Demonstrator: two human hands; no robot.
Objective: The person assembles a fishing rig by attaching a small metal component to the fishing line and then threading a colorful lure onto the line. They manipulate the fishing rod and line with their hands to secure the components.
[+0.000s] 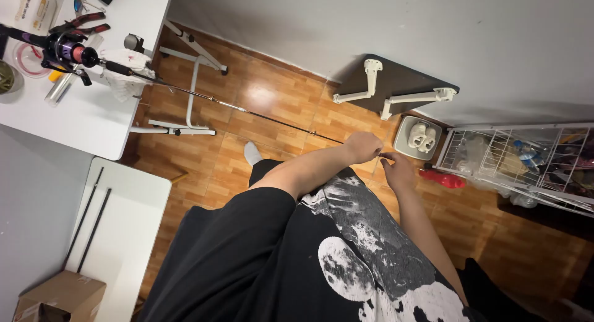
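Observation:
A thin dark fishing rod [247,110] runs from a reel [65,50] lying on the white table [86,121] at upper left, out over the wooden floor to my hands. My left hand [363,146] is closed around the rod near its tip. My right hand [396,170] sits just beyond it, fingertips pinched at the tip or at a fine line there; the line itself is too thin to make out. My black printed shirt fills the lower middle.
A white wire rack [526,161] with bottles stands at right, a red bottle [444,179] on the floor beside it. A scale with white shoes [419,136], a folded dark table [396,81], a cardboard box [59,294] and two spare rod sections [86,220] lie around.

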